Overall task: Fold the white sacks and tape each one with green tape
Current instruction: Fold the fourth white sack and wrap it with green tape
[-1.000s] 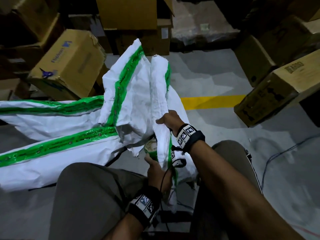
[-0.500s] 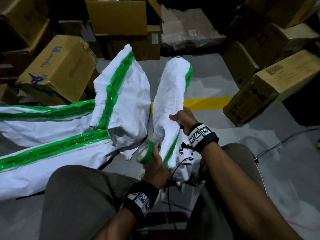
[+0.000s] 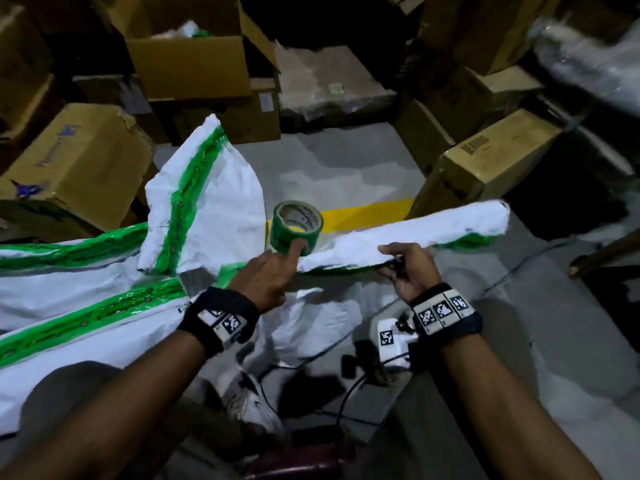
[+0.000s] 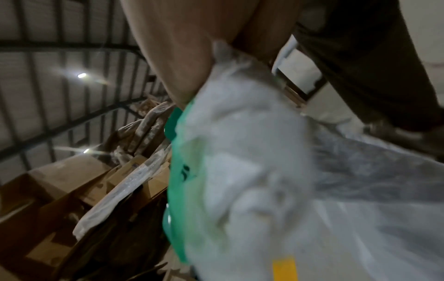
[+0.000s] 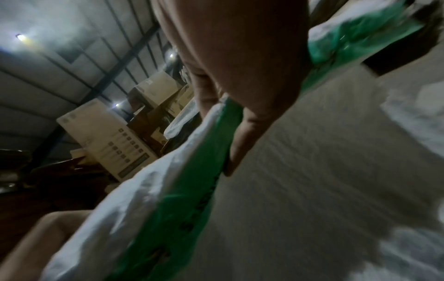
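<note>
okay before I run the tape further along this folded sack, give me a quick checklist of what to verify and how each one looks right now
1. Left hand has the green tape roll: ok, a finger is hooked over its side.
2. Right hand grips the folded sack: ok, pinched from above and below.
3. Sack stays folded in a narrow strip: ok.
4. Tape leads from roll to sack: cannot tell, the join is hidden.
5. Tape lying flat, unwrinkled: cannot tell, wrist views are blurred.
6. Finished sacks out of the way: ok, lying to the left.
</note>
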A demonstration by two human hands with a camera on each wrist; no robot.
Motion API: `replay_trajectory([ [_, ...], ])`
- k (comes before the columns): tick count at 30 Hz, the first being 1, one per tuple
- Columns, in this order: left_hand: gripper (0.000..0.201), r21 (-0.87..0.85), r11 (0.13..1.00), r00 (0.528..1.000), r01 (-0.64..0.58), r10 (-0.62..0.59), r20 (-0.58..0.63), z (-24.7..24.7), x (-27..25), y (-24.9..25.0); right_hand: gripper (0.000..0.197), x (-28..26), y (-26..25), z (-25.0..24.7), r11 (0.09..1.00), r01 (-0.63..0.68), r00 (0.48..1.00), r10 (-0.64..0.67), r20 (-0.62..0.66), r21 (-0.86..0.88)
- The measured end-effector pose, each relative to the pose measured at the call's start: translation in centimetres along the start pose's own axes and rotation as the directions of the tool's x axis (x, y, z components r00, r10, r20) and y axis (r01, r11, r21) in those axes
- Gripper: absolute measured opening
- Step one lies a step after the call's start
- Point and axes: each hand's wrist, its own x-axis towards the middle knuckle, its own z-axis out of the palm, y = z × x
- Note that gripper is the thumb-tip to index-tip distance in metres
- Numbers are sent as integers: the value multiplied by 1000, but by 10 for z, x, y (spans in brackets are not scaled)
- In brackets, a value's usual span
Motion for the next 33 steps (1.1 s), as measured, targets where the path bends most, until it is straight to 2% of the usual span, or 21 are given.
replay_trajectory([
  [3,77,52,989,990,-138,139,-4,9,4,-3,5,-18,21,-20,998,-54,995,52,-81,-17],
  [5,73,119,970,977,-211,209,32,27,3,-6,39,-32,49,-37,957,-238,971,236,-33,-164],
  [7,63,174,958,972,-229,213,102,44,-4,-10,65,-46,76,-53,823,-400,900,436,-3,-402],
  [8,55,186,955,970,-230,210,123,49,-10,-12,69,-56,85,-59,739,-414,874,487,-3,-531],
  [10,43,211,950,969,-229,202,141,58,-21,-18,65,-68,89,-65,581,-323,852,522,38,-747],
  [11,40,231,945,968,-234,203,148,62,-26,-20,60,-74,86,-62,543,-215,862,496,103,-812],
  [12,40,250,938,965,-239,202,165,64,-30,-21,56,-76,82,-57,501,-58,895,408,177,-863],
  [13,43,266,932,963,-248,208,172,66,-33,-22,51,-72,78,-51,400,142,933,253,258,-905],
  [14,46,275,927,961,-255,210,182,65,-34,-21,48,-69,74,-42,209,322,936,77,344,-923],
  [15,49,280,926,962,-252,208,176,63,-34,-20,49,-66,73,-32,-4,418,908,-38,418,-909],
  [16,51,277,933,968,-230,188,168,59,-33,-19,62,-63,77,-23,-194,445,881,-79,466,-875],
  [17,51,267,944,975,-194,156,160,56,-31,-19,80,-58,84,-18,-344,426,874,-84,479,-837],
  [18,51,245,957,979,-155,115,169,52,-29,-19,96,-52,92,-14,-452,392,874,-90,478,-801],
  [20,50,188,976,982,-109,77,170,49,-26,-22,111,-41,106,-13,-573,334,857,-147,494,-749],
  [24,50,96,988,979,-122,104,173,52,-31,-27,104,-18,105,-16,-621,386,780,-175,601,-683],
  [26,49,112,971,973,-212,199,118,54,-34,-26,85,-11,101,-19,-674,431,693,-179,699,-600],
  [28,40,210,925,947,-317,320,24,58,-33,-26,69,-10,100,-24,-682,458,617,-218,756,-570],
  [30,36,255,886,910,-388,412,-46,65,-32,-26,72,-13,98,-27,-651,500,623,-188,759,-572],
  [31,32,303,858,890,-415,452,-61,68,-32,-27,77,-14,97,-29,-608,540,651,-137,746,-582],
  [32,28,340,828,867,-445,494,-70,73,-32,-29,86,-12,96,-33,-521,593,689,-65,722,-614],
  [33,25,382,797,842,-468,533,-79,77,-33,-31,101,-11,93,-38,-342,635,748,49,662,-693],
])
